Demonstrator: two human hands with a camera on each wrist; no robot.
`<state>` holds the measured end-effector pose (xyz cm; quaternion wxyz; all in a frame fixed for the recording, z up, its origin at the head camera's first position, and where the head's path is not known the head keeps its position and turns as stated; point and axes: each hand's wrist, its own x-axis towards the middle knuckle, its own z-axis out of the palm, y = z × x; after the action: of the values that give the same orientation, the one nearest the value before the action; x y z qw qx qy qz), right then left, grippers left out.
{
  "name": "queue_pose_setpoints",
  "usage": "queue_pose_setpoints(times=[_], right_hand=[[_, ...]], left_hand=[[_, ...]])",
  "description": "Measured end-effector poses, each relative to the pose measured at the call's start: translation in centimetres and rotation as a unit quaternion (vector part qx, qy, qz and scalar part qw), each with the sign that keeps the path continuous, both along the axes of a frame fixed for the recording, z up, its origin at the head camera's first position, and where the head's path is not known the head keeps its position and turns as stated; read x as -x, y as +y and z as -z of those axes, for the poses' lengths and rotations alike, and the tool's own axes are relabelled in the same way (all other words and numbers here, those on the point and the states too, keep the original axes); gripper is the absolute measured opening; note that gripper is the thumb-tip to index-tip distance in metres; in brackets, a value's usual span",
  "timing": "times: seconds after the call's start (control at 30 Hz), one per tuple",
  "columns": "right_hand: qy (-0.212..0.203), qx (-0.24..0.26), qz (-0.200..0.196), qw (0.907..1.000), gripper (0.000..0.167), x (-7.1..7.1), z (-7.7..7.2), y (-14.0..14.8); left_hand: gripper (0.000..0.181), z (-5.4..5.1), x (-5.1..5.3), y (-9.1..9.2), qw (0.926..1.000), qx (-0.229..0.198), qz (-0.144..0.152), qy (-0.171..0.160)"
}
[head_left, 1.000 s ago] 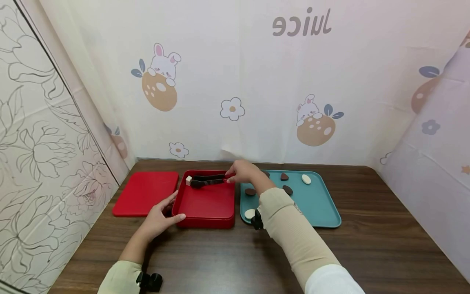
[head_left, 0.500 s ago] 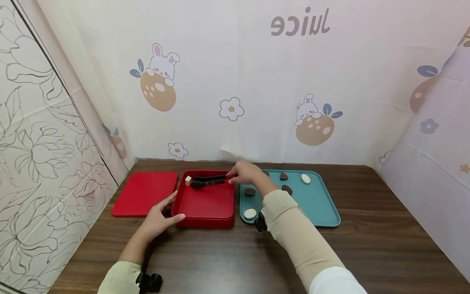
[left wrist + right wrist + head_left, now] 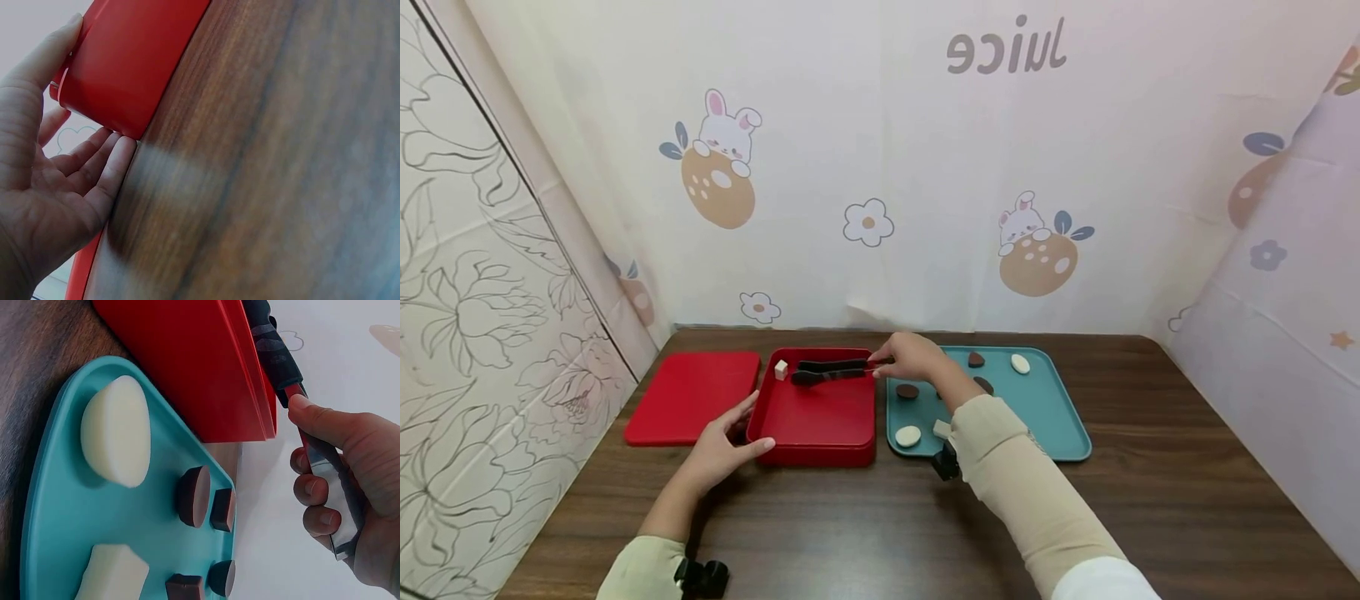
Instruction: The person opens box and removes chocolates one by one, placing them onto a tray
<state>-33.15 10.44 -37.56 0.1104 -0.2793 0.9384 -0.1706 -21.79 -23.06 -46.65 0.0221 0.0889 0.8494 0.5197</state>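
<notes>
The red square box point(image 3: 820, 456) stands on the table. My left hand point(image 3: 718, 454) holds its front left corner, thumb on the front and fingers along the left side. Over the box, my right hand point(image 3: 912, 357) grips tongs point(image 3: 808, 378) with black tips and a metal handle point(image 3: 325, 462). A small white cube point(image 3: 781, 370) lies in the back left corner of the box, just left of the tong tips and apart from them. In the left wrist view the fingertips touch the box's lower edge.
A flat red lid point(image 3: 694, 400) lies left of the box. On the right a teal tray point(image 3: 1045, 425) bears several brown chocolate-like pieces point(image 3: 907, 391) and white pieces point(image 3: 907, 436). A patterned curtain point(image 3: 820, 167) hangs behind the table.
The tong tips, earlier against the white cube, have drawn off to the right, and the cube stays in the corner. My right hand has shifted slightly right; the left hand keeps its place.
</notes>
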Motion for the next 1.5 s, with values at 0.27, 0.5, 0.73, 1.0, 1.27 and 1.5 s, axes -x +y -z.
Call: queue_pose_setpoints(times=[0.27,0.5,0.73,1.0,1.27,1.5], right_hand=[[-0.003,0.017,-0.004,0.9998,0.034,-0.8,-0.1,1.1],[-0.018,0.049,0.009,0.9986,0.035,-1.8,-0.8,1.9],[0.007,0.061,0.002,0.9981,0.035,-2.9,-1.1,2.6],[0.003,0.102,0.001,0.9948,0.038,-4.3,-1.4,3.5],[0.031,0.119,-0.005,0.9924,0.036,-5.4,-1.0,4.3],[0.039,0.150,0.006,0.9879,0.035,-6.7,-0.4,5.5]], left_hand=[[0.084,0.3,0.1,-0.1,1.0000,0.002,-0.002,-0.003],[0.083,0.2,0.0,-0.2,1.0000,0.006,-0.002,0.003],[0.084,0.5,-0.1,-0.5,1.0000,-0.006,-0.003,-0.005],[0.083,-0.8,-0.7,0.1,0.9999,0.003,-0.007,-0.012],[0.080,-3.3,-1.9,1.0,0.9999,-0.003,0.001,-0.012],[0.080,-3.9,-2.0,1.3,0.9999,-0.001,0.000,-0.014]])
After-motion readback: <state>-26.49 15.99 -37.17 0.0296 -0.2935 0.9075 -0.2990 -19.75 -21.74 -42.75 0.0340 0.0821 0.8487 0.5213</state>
